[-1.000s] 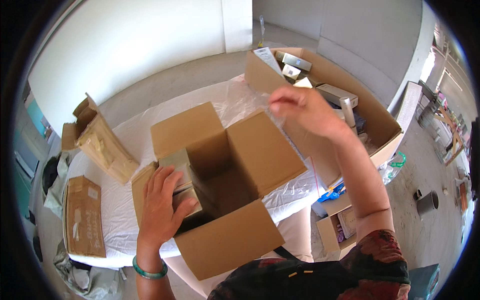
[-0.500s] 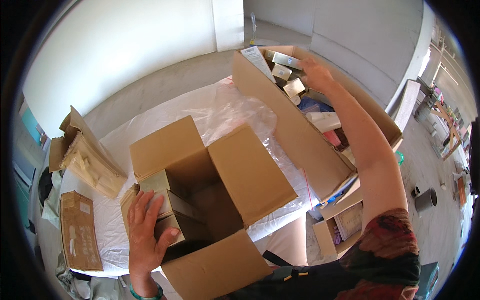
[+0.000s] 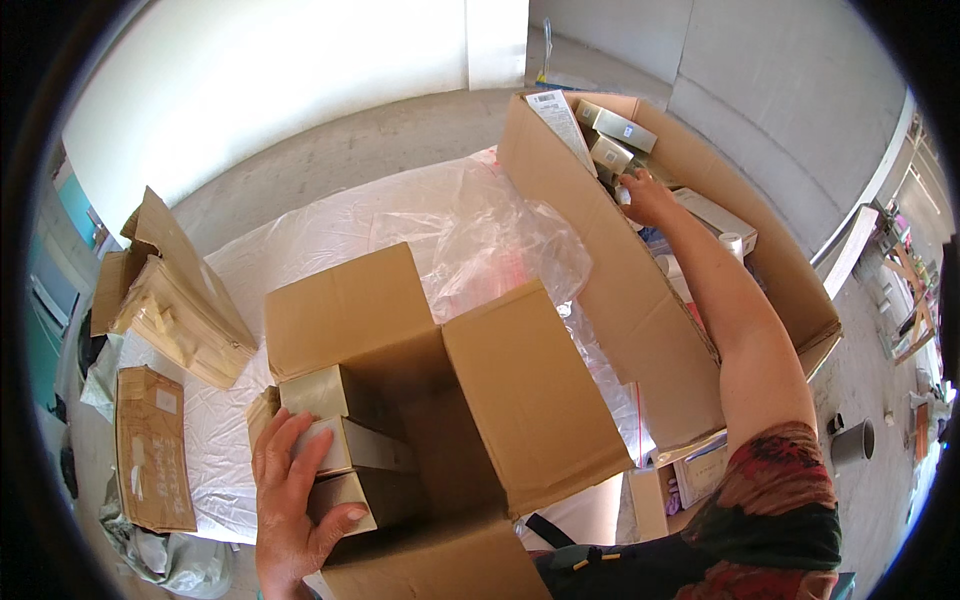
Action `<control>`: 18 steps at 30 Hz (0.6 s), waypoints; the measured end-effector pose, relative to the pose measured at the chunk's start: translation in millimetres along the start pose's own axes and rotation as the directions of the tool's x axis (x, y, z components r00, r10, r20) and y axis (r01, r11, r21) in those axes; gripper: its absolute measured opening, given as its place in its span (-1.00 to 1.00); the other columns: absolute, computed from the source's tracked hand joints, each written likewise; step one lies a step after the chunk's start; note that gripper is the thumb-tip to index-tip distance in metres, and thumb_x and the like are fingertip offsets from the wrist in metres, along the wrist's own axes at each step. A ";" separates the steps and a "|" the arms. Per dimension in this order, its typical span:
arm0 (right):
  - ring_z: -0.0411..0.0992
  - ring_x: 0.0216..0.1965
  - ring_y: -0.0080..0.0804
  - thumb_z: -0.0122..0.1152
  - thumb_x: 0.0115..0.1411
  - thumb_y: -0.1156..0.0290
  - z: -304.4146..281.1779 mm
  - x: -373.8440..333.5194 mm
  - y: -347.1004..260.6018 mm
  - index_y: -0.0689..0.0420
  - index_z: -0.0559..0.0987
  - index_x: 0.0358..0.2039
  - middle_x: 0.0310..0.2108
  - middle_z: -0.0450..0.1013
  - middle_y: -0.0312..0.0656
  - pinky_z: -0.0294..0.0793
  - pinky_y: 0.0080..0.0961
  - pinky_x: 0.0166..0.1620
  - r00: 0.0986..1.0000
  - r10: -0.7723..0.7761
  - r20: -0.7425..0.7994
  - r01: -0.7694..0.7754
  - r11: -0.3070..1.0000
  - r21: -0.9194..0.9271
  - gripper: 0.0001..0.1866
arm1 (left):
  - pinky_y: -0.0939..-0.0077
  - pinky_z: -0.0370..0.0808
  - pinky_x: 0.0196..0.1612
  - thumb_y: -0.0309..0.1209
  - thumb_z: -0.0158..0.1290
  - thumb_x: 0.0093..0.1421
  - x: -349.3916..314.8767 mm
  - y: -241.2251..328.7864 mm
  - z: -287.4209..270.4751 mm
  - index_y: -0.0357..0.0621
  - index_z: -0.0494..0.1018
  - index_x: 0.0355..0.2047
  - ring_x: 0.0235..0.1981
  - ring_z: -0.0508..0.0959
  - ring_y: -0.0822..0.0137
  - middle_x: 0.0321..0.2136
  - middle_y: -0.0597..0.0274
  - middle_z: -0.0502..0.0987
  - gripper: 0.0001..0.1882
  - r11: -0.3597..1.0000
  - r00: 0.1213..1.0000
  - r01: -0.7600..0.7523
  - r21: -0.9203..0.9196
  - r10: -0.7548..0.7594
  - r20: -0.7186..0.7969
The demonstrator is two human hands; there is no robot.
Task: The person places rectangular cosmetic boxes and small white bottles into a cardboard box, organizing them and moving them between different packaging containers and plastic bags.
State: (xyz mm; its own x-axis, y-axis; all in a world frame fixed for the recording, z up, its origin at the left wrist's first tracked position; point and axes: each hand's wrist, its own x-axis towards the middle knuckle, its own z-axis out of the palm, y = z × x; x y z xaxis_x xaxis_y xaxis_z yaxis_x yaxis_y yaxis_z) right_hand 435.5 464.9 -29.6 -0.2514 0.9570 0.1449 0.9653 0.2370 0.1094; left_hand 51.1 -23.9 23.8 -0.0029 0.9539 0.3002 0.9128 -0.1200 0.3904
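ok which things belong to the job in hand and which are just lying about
In use:
open cardboard box
gold cartons inside it, under the left fingers
long cardboard box, where the right fingers are

Seemingly lying about:
tattered upright box
brown box at far left
clear plastic sheeting
grey bucket

The head camera, left unit of a side-by-side fisheye pair, was head-mounted and faced down and forward across a white table cover [image 3: 225, 455]. Its view was upright and unmirrored, with straight edges bowed toward the dark rim. The open carton [image 3: 535, 395] lay at close range, lower centre; the long carton [image 3: 605, 265] lay farther off, upper right. A white wall [image 3: 300, 80] bounded the upper left. The right sleeve [image 3: 775, 500] entered at the lower edge.
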 end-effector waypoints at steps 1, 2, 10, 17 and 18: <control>0.35 0.10 0.08 0.30 0.03 0.11 5.5 -2.6 -3.0 -0.10 0.38 0.12 0.24 0.17 -0.01 0.39 -0.13 0.11 0.998 0.037 -0.060 -0.035 0.999 0.032 -0.38 | -0.01 0.11 0.24 0.10 0.19 0.01 0.1 0.7 0.3 -0.19 0.39 0.08 0.23 0.17 -0.21 0.15 -0.08 0.27 -0.24 1.000 1.000 0.008 -0.002 -0.008 0.006; 0.35 0.09 0.10 0.31 0.01 0.12 9.3 -4.5 -5.1 -0.11 0.40 0.09 0.22 0.19 -0.03 0.38 -0.11 0.11 0.990 0.076 -0.117 -0.068 0.996 0.066 -0.40 | -0.01 0.11 0.24 0.10 0.19 0.01 -0.3 -0.2 0.9 -0.19 0.39 0.08 0.23 0.17 -0.21 0.15 -0.07 0.27 -0.23 1.000 1.000 0.007 -0.011 -0.007 0.006; 0.35 0.07 0.17 0.14 0.06 0.16 -32.0 -13.3 4.3 -0.07 0.48 0.01 0.11 0.29 -0.04 0.41 -0.08 0.08 0.960 0.251 -0.129 -0.232 0.962 0.145 -0.54 | 0.01 0.12 0.24 0.11 0.19 0.00 -0.1 0.4 0.6 -0.20 0.40 0.08 0.22 0.19 -0.19 0.15 -0.06 0.28 -0.23 1.000 1.000 0.016 -0.017 -0.016 -0.005; 0.45 -0.10 -0.18 0.11 0.03 0.17 -116.4 -21.3 76.5 0.02 0.57 -0.08 -0.09 0.45 0.00 0.45 -0.29 -0.04 0.944 0.214 -0.252 -0.108 0.920 0.377 -0.57 | 0.02 0.13 0.24 0.00 0.20 0.03 -0.1 -6.0 0.4 -0.19 0.40 0.09 0.22 0.19 -0.17 0.15 -0.05 0.29 -0.30 0.999 0.998 -0.044 -0.009 0.043 -0.049; 0.46 -0.16 -0.26 0.13 0.01 0.18 -124.1 -19.3 94.2 0.04 0.57 -0.08 -0.16 0.49 -0.04 0.45 -0.33 -0.10 0.971 0.088 -0.222 0.023 0.890 0.456 -0.56 | 0.02 0.13 0.24 -0.05 0.21 0.03 1.8 -3.4 2.3 -0.19 0.39 0.09 0.22 0.20 -0.16 0.15 -0.05 0.29 -0.32 0.999 0.998 -0.048 -0.014 0.047 -0.053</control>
State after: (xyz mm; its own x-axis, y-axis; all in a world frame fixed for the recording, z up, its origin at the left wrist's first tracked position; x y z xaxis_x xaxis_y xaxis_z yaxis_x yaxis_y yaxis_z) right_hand 522.5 448.0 100.0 -0.1744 0.9132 0.3683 0.8851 0.3093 -0.3479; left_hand 49.0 -21.2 20.9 0.0183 0.9314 0.3636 0.9063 -0.1691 0.3874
